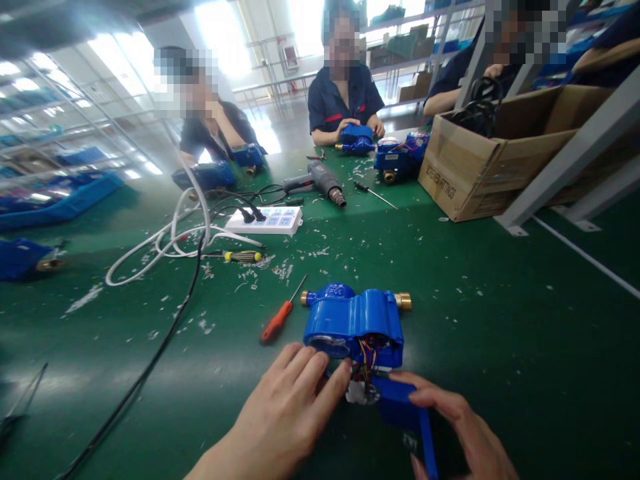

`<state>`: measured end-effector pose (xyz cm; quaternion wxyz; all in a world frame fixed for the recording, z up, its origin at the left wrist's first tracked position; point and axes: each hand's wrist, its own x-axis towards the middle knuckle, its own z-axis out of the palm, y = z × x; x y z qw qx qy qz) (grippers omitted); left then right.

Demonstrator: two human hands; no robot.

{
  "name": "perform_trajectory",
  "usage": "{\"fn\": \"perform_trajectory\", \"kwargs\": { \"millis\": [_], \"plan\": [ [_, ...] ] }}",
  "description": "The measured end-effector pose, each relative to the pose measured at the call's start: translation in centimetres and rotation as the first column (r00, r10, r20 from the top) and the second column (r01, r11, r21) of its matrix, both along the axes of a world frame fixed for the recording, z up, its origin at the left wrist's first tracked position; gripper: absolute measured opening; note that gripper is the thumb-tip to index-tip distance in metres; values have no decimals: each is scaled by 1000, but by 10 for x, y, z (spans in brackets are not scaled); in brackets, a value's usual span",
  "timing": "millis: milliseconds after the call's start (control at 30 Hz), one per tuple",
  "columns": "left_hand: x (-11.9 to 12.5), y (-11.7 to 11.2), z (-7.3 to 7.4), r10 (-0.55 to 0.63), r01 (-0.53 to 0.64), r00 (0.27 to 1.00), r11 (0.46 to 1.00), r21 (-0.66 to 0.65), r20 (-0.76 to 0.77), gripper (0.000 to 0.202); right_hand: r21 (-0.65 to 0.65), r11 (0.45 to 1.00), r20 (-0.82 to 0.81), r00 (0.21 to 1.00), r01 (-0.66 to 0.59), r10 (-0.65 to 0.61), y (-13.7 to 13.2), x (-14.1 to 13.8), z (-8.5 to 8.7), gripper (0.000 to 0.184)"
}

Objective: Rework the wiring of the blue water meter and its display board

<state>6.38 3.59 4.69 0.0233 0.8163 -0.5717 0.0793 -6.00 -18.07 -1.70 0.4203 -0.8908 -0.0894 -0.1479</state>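
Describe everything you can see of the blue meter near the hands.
The blue meter has a glossy plastic housing with brass fittings at both ends. It rests on the green table. Its near side is open, showing coloured wires. The left hand touches its front edge; the right hand holds a blue cover.

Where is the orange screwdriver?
In the head view, the orange screwdriver lies on the green table, just left of the blue meter and beyond the left hand.

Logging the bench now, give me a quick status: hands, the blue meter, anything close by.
Left hand fingertips on blue meter. Right hand holding blue cover piece, wires exposed. Orange screwdriver lies just left.
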Motion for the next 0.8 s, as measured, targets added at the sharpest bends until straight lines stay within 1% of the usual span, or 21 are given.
{"fn": "perform_trajectory", "kwargs": {
  "millis": [133, 200, 333, 433, 500, 600, 667, 733, 767, 800],
  "plan": [
    [1, 2, -2, 48, -49, 985, 999, -4, -164, 33, -38, 999, 79, 997, -15, 18, -1, 0, 0, 50],
    [-1, 4, -5, 74, -80, 974, 997, -19, -213, 32, -54, 998, 111, 994, -14, 20, 0, 0, 0, 48],
    [-4, 7, -11, 88, -108, 971, 991, -79, -224, 33, -62, 998, 121, 993, -7, 14, 3, 0, 3, 47],
    [-6, 9, -13, 83, -116, 973, 982, -147, -214, 34, -69, 997, 132, 990, -34, 43, 4, 1, 6, 46],
    [-7, 10, -14, 89, -127, 971, 978, -163, -220, 35, -65, 997, 143, 988, -42, 51, 4, 1, 8, 46],
    [-9, 10, -14, 110, -168, 949, 970, -178, -296, 37, -48, 998, 157, 986, -42, 49, 5, 1, 6, 46],
    [-11, 10, -12, 134, -241, 909, 941, -236, -395, 35, -29, 999, 146, 989, -30, 34, 5, 0, 4, 47],
    [-14, 11, -11, 183, -355, 861, 884, -304, -475, 30, 8, 1000, 106, 994, 7, -7, 6, -2, 1, 48],
    [-16, 12, -11, 213, -407, 843, 853, -326, -495, 27, 39, 999, 74, 997, 27, -30, 6, -3, 0, 49],
    [-18, 14, -12, 243, -441, 832, 835, -330, -498, 26, 85, 995, 39, 998, 47, -51, 6, -4, -1, 50]
  ]
}}
